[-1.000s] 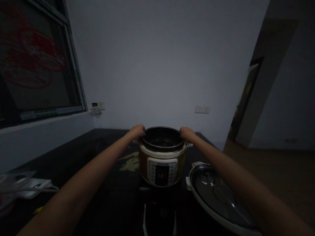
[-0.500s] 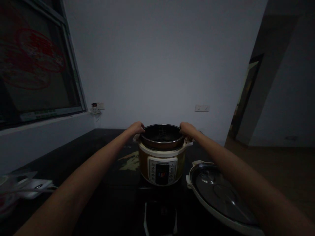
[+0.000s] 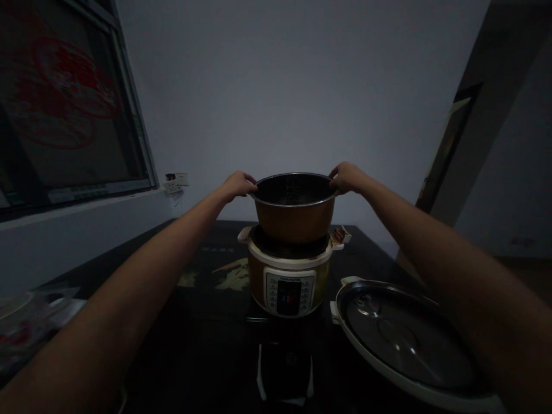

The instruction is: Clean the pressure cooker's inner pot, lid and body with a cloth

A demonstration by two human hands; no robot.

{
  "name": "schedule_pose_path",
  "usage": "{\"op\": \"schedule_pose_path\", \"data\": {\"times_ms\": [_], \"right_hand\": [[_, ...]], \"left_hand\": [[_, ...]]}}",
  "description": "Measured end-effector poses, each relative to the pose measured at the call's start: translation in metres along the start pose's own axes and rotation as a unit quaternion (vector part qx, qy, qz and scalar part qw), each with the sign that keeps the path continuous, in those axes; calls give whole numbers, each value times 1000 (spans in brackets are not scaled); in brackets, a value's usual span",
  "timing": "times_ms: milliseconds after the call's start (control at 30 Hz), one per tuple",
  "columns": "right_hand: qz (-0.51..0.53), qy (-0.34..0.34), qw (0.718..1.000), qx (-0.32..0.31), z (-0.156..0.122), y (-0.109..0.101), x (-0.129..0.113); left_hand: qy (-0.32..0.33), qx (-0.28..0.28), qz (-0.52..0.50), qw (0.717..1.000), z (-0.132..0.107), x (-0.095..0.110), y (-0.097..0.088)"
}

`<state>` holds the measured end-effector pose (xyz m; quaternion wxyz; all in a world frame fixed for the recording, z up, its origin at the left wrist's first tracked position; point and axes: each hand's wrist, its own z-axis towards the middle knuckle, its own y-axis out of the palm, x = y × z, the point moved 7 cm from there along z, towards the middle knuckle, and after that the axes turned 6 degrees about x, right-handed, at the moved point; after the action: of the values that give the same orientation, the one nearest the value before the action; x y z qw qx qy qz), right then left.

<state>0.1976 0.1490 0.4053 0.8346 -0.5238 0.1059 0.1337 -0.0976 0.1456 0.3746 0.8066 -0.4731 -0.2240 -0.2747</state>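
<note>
A golden-brown inner pot (image 3: pixel 295 221) with a dark inside and a silvery rim is held upright above the rice cooker (image 3: pixel 288 287). My left hand (image 3: pixel 239 185) pinches its rim on the left, and my right hand (image 3: pixel 346 177) pinches the rim on the right. The lower part of the pot still overlaps the cooker's dark opening; whether its base is clear of it I cannot tell. The cooker has a white rim, side handles and a front panel with a dark display. To its right lies the cooker lid (image 3: pixel 401 333), inner side up, partly covered by my right forearm.
Everything stands on a dark, glossy table (image 3: pixel 207 345). At the left edge are a blurred cup-like container (image 3: pixel 17 322) and white items. Wall sockets (image 3: pixel 176 181) sit beside the window (image 3: pixel 73 109). A pale wall rises behind the table, with a doorway (image 3: pixel 448 144) at right.
Both hands have raised the inner pot from inside the cooker to above its rim. More of the pot's outer wall and the cooker's dark opening now show. The view has shifted slightly.
</note>
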Motion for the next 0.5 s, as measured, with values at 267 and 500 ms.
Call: {"op": "schedule_pose_path", "data": {"times_ms": [267,500], "right_hand": [[175,-24,976,125,-46,-66,-28],[242,-35,953,176,-118,-94,-75]], "left_hand": [[31,99,-161,981,-24,33,-71],[35,113,-177,977,-81,31,-133]]}}
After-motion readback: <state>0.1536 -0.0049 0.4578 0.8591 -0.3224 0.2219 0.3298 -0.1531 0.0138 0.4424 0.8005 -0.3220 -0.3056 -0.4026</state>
